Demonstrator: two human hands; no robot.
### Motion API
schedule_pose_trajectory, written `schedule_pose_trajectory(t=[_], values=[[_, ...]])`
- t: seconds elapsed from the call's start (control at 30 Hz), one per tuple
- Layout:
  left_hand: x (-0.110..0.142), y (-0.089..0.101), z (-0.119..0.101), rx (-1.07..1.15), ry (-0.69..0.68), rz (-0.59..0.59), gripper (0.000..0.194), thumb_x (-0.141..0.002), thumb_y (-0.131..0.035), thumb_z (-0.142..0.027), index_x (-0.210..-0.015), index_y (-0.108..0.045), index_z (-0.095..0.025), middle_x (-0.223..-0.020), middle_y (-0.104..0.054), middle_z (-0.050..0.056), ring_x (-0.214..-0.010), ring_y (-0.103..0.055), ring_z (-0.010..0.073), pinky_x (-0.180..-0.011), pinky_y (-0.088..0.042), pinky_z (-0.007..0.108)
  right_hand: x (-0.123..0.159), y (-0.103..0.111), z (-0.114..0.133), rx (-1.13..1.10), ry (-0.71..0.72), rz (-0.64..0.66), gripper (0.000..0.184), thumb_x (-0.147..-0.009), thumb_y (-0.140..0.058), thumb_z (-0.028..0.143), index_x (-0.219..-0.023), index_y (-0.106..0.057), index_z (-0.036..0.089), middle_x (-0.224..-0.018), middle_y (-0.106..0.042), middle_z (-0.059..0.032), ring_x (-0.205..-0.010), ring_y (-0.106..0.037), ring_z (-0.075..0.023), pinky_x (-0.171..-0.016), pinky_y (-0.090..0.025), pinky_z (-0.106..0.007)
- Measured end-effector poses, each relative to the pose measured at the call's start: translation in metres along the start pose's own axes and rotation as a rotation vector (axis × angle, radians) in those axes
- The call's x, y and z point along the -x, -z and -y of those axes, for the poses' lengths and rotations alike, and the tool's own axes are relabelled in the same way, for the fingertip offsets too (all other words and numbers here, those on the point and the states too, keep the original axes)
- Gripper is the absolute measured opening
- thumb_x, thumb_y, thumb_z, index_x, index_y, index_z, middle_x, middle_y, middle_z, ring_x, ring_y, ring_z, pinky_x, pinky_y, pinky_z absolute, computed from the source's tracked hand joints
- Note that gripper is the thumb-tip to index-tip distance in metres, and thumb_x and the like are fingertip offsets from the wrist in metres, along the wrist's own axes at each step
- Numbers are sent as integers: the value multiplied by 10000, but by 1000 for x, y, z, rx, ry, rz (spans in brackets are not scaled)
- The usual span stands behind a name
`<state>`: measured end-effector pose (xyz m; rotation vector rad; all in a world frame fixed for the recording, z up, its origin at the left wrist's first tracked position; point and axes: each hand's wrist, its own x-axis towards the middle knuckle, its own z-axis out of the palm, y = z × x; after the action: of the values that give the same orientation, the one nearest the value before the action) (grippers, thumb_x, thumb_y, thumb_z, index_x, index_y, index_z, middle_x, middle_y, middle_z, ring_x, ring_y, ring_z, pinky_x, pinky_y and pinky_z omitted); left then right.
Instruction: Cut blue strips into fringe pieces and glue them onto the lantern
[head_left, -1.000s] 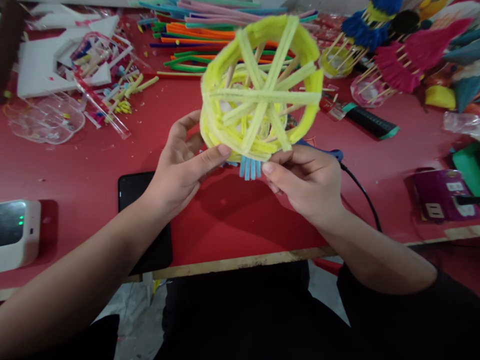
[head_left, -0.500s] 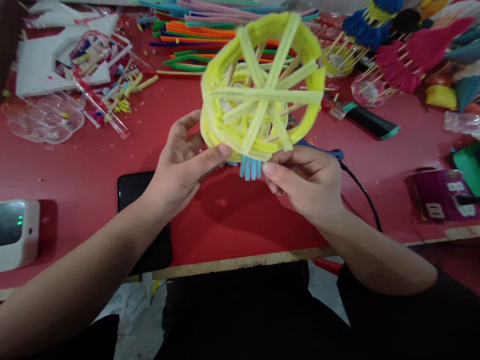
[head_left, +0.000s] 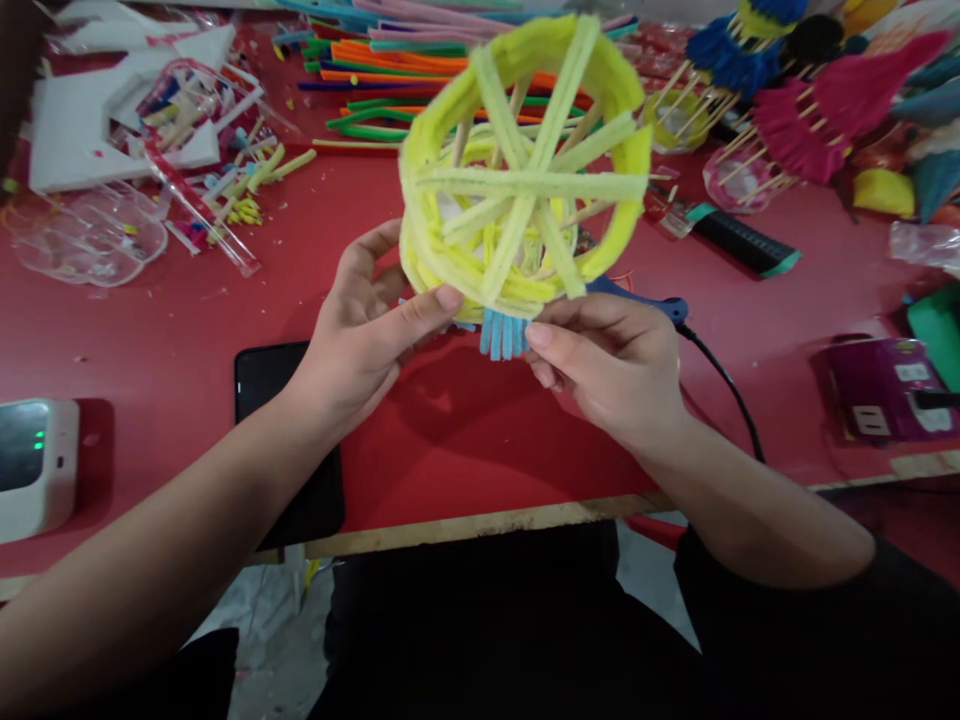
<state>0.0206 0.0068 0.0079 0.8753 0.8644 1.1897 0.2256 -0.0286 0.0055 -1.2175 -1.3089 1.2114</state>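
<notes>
A round yellow pipe-cleaner frame (head_left: 532,183) with crossed pale strips and wooden sticks inside is held up over the table, tilted so its wheel-like side faces me. My left hand (head_left: 367,320) grips its lower left edge, thumb in front and fingers behind. Short blue pipe-cleaner pieces (head_left: 501,335) hang in a row from the lower rim. Thumb and fingers of my right hand (head_left: 611,350) pinch the right end of this blue row, just below the rim. Part of a blue-handled tool (head_left: 660,303) with a black cord shows behind that hand.
Several coloured pipe cleaners (head_left: 405,60) lie at the back. White foam pieces (head_left: 67,130) and scraps are at the left. A phone (head_left: 300,500) lies under my left forearm. A cutter knife (head_left: 742,240), stick-and-fluff figures (head_left: 799,125) and a purple power box (head_left: 885,390) stand right.
The yellow frame's upper part has tipped very slightly up and left. My right hand has shifted barely; both hands keep their hold.
</notes>
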Motion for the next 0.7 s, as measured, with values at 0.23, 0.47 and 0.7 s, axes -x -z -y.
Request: schedule_pose_trajectory(t=[0.23,0.47,0.7], values=[[0,-1,-1,6,5,-3,590,-660,-955,-234,-1142,-618,-288,-1145,-727,10,-1146,-722,274,-966,-634,425,-2,-3,4,15,17,-46,170,-843,-845,354,-754,-756,239,-557,-612,40,-477,-525,-106,-449,-416,-270],[1,-2,-3,-4,40,-3,616,-664,-941,-211,-1169,-595,-275,-1151,-717,32,-1173,-719,314,-1011,-611,501,-1,-4,1,-78,42,-10,190,-870,-835,425,-844,-801,240,-565,-617,40,-485,-523,-95,-442,-383,-251],[-1,-1,1,23,-4,30,589,-668,-924,-201,-1152,-595,-273,-1145,-713,26,-1191,-712,301,-1038,-586,503,-4,-6,7,-39,-53,76,388,-796,-864,588,-690,-769,227,-586,-632,13,-461,-459,-83,-400,-337,-261]])
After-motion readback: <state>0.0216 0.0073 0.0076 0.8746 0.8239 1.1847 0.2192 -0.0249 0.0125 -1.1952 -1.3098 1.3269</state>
